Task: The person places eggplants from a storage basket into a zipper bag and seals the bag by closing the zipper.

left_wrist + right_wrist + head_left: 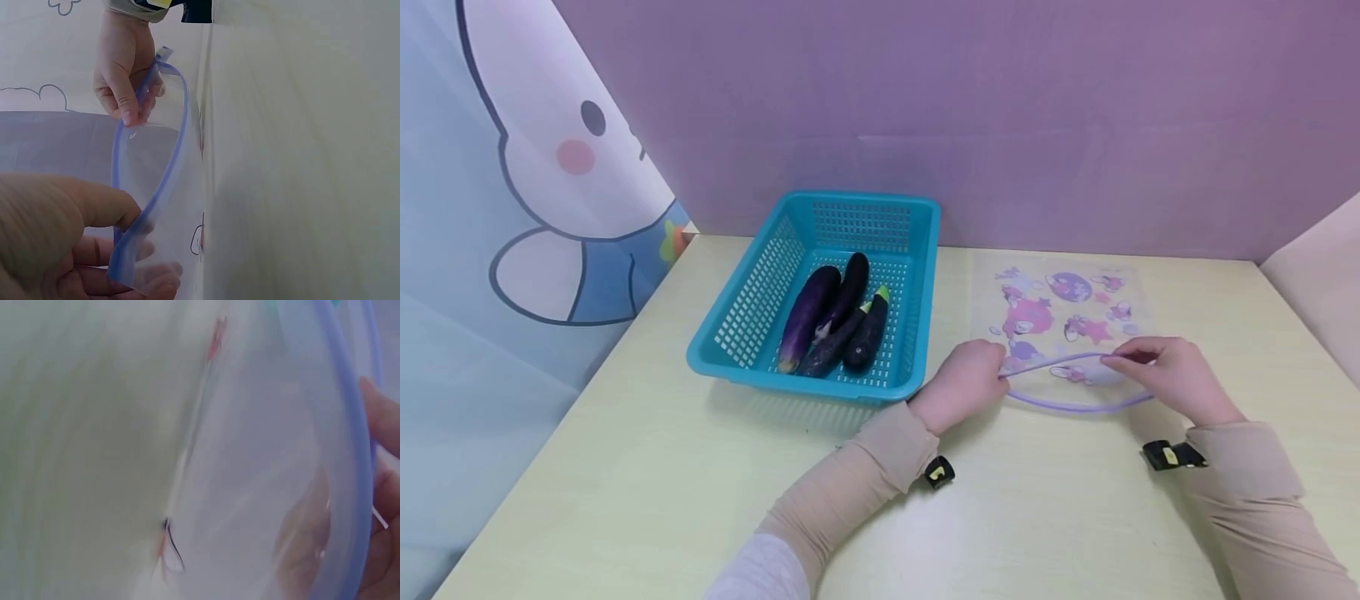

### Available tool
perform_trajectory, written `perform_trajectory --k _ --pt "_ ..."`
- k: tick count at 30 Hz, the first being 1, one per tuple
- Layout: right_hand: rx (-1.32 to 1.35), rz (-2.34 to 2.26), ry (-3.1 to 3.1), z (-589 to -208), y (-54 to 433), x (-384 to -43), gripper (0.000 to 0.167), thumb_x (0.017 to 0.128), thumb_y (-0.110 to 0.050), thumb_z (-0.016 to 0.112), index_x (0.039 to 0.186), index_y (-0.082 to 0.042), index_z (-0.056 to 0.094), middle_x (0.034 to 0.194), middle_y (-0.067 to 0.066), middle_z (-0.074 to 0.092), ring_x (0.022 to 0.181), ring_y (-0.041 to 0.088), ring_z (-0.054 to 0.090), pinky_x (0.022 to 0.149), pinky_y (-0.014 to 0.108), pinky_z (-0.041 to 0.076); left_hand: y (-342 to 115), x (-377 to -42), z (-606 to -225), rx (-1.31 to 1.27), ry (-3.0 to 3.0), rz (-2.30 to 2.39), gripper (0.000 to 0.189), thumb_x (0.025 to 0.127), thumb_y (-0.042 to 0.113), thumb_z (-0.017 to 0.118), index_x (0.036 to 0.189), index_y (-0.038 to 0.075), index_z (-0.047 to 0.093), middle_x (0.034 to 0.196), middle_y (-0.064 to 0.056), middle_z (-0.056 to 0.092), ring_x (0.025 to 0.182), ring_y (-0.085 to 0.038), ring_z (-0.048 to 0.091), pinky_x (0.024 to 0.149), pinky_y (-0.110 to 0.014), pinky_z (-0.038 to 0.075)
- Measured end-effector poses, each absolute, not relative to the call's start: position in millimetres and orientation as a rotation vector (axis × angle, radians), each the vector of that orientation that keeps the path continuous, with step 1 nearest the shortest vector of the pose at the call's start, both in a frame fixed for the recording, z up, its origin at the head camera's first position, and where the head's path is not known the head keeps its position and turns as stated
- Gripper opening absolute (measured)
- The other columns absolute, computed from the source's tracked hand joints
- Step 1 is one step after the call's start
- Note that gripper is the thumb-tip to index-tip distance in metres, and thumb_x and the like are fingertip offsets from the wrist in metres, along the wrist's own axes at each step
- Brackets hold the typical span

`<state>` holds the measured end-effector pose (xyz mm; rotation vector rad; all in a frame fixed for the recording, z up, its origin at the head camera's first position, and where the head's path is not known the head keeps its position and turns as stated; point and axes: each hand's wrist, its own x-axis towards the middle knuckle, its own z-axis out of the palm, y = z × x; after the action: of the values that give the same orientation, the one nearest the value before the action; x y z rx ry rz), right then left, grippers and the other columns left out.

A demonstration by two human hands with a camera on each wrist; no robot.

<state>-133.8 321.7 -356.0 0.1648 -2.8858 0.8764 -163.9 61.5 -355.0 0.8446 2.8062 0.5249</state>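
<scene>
A clear zip bag (1028,317) printed with pink and purple cartoon figures lies at the right of the table. Its mouth, edged by a lilac zip strip (1067,407), gapes toward the person. My left hand (966,383) pinches the left end of the strip; the left wrist view shows that thumb (106,203) against the strip and fingers behind the film. With thumb and fingertips, my right hand (1176,379) grips the far side of the mouth near its right end. In the right wrist view, the two strips (356,425) stand apart and only part of the right hand shows.
Left of the bag stands a blue plastic basket (931,283) holding several eggplants (808,321). My left wrist is close to the basket's front right corner. A purple panel (1000,125) rises behind the table (647,467), and a cartoon-printed cloth (445,375) hangs at the left.
</scene>
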Motion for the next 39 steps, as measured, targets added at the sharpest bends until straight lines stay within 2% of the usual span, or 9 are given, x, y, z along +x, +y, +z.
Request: perform_trajectory --k 8,13,20,28,39 --pt "0.043 0.893 -2.890 -356 329 -135 0.029 0.093 -0.027 0.061 0.090 0.001 0.069 0.068 0.002 0.059 0.060 0.002 0.043 0.052 0.020 0.037 61 -163 -351 0.833 2.805 0.518 0.003 0.086 0.010 0.063 0.084 0.007 0.063 0.071 0.002 0.054 0.063 -0.011 0.045 0.057 -0.019 0.038" --pt "0.029 0.924 -2.847 -356 325 -134 0.029 0.095 -0.024 0.057 0.091 0.003 0.065 0.067 0.001 0.057 0.058 0.004 0.041 0.051 0.022 0.035 62 -163 -349 0.845 2.807 0.472 0.005 0.085 0.010 0.066 0.086 0.008 0.062 0.072 0.002 0.056 0.065 -0.011 0.047 0.060 -0.020 0.040" --pt "-0.049 1.037 -2.764 -356 320 -135 0.032 0.096 -0.026 0.054 0.091 0.003 0.063 0.064 -0.008 0.055 0.058 0.003 0.042 0.051 0.022 0.036 63 -163 -351 0.829 2.793 0.447 0.008 0.083 0.005 0.066 0.089 0.008 0.062 0.074 0.002 0.056 0.066 -0.012 0.047 0.060 -0.020 0.041" --pt "-0.091 1.244 -2.764 -362 322 -137 0.035 0.097 -0.029 0.053 0.093 0.006 0.057 0.064 -0.015 0.051 0.059 0.001 0.044 0.053 0.021 0.038 62 -164 -353 0.830 2.816 0.465 0.009 0.083 0.004 0.064 0.091 0.007 0.063 0.080 -0.001 0.062 0.068 -0.012 0.050 0.063 -0.021 0.043" --pt "-0.112 1.276 -2.901 -362 324 -137 0.041 0.098 -0.037 0.049 0.100 0.003 0.056 0.059 -0.012 0.045 0.048 0.005 0.038 0.040 0.026 0.034 63 -162 -350 0.815 2.891 0.428 0.013 0.087 0.017 0.066 0.097 0.007 0.065 0.082 -0.001 0.064 0.071 -0.012 0.056 0.063 -0.023 0.047"
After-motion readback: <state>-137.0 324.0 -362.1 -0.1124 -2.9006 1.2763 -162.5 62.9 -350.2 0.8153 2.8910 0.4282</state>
